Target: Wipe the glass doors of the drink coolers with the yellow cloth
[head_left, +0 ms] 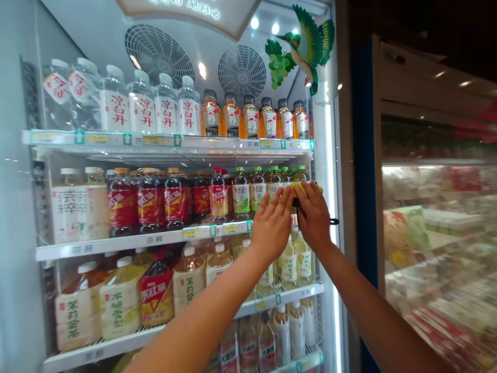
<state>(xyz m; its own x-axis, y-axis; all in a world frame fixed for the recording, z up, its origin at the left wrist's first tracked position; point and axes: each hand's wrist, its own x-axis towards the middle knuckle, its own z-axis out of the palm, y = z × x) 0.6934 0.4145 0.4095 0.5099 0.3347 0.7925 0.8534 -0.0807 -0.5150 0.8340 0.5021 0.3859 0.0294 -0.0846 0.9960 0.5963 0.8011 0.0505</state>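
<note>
Yellow pad [296,189] is up at the front of a big drinks fridge [345,171], and both hands are on it or right next to it. The left hand [274,217] is flat at the pad's left end, with its fingers straight and side by side. I can't tell if it touches the pad. The right hand [313,215] lies over the pad, but I can't tell if its fingers curl round and grip it. Below the pad, to the right, a small black loop [334,221] pokes out past the right hand.

Left of the pad stand green tea bottles [242,194], and farther left are red tea bottles [149,204]. Above the pad is a bird picture [305,45] with green wings. Above it and to the left are orange drinks [250,119], then water bottles [145,109]. Pale yellow bottles [289,261] stand below the pad. Well to the right of the pad is another fridge [425,106], with blurry food packs [399,233] inside.
</note>
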